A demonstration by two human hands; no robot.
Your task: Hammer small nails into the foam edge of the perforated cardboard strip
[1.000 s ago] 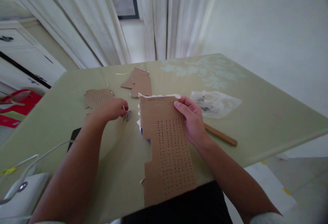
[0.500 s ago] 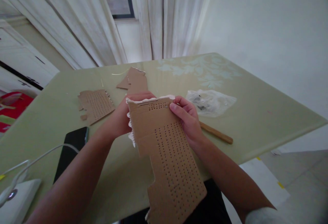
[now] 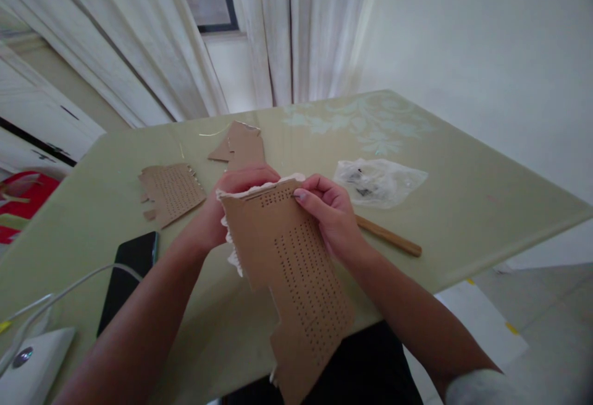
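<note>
A long piece of brown cardboard (image 3: 259,238) with rows of small punched holes and torn, ragged edges hangs tilted between my hands above the table's near edge. My left hand (image 3: 231,192) is closed on its upper left part, with most of the fingers hidden behind it. My right hand (image 3: 328,210) is closed in a pinch at the upper right edge, the thumb tip by a short row of holes. A tiny dark speck shows at that thumb tip; I cannot make out what the pinch holds.
On the green table (image 3: 445,201) lie a perforated cardboard scrap (image 3: 173,192), another cardboard scrap (image 3: 245,146), a clear plastic bag (image 3: 380,183) with small dark bits and a wooden stick (image 3: 389,236). A black phone (image 3: 127,275), a white device (image 3: 39,362) and a cable are at left.
The cardboard and both hands have shifted slightly left, and the cardboard's lower end has swung a little leftward. My right thumb stays near the top row of holes.
</note>
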